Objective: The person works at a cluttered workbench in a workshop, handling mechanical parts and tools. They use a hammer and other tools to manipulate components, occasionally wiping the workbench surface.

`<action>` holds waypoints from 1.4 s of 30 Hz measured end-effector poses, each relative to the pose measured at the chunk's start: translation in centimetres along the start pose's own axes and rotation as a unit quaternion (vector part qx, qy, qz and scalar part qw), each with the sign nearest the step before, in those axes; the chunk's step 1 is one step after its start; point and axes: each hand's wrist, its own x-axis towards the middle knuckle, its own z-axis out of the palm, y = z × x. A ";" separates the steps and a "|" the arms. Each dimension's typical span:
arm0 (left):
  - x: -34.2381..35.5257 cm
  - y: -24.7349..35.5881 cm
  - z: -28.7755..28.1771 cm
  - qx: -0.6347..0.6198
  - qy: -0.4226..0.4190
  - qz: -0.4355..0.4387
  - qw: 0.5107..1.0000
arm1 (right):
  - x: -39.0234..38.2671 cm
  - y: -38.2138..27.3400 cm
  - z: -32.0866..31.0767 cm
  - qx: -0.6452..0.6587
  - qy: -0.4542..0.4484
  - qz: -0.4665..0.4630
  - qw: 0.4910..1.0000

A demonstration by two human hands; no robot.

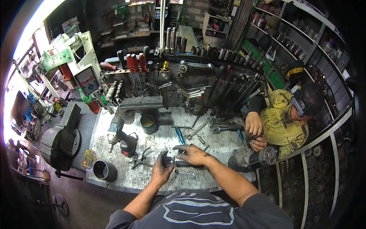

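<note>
Near the front of the workbench, my left hand [163, 166] and my right hand [192, 155] are close together. Both are closed around a dark cylindrical part [183, 164], which lies across between them. Blackened fingers cover much of it, so its exact kind does not show. Just left of my left hand lie pliers [141, 159] with spread handles. A small wrench [185, 173] rests on the bench below the part. Beyond my right hand are a blue-handled tool [180, 136] and a three-armed lug wrench [192, 128].
A cordless impact wrench [115, 131], a dark cup [105, 170] and a can [147, 124] stand on the left half of the bench [160, 114]. A bench vise [61, 141] is farther left. At right, a co-worker [284, 118] handles small parts beside a dark motor-like unit [244, 158]. A tool rack [145, 70] lines the back.
</note>
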 end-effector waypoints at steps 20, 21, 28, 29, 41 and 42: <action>2.3 -4.1 -0.4 0.142 0.019 0.092 0.985 | 2.7 -9.0 -17.0 0.275 0.264 -0.170 0.909; 1.9 -4.9 -0.5 0.170 0.031 0.096 0.980 | 3.0 -9.0 -16.9 0.443 0.201 -0.182 0.855; 2.1 -6.8 -0.7 0.233 0.029 0.243 0.941 | 4.3 -10.6 -21.0 0.300 0.291 -0.075 0.906; 2.2 -6.8 -0.7 0.234 0.033 0.260 0.936 | 4.0 -11.2 -22.6 0.163 0.331 -0.082 0.926; 2.3 -6.4 -0.4 0.266 0.018 0.307 0.914 | 6.7 -15.4 -39.4 -0.313 0.435 0.024 0.844; 2.4 -6.6 -0.4 0.262 0.017 0.304 0.916 | 7.7 -15.1 -39.7 -0.332 0.421 0.021 0.844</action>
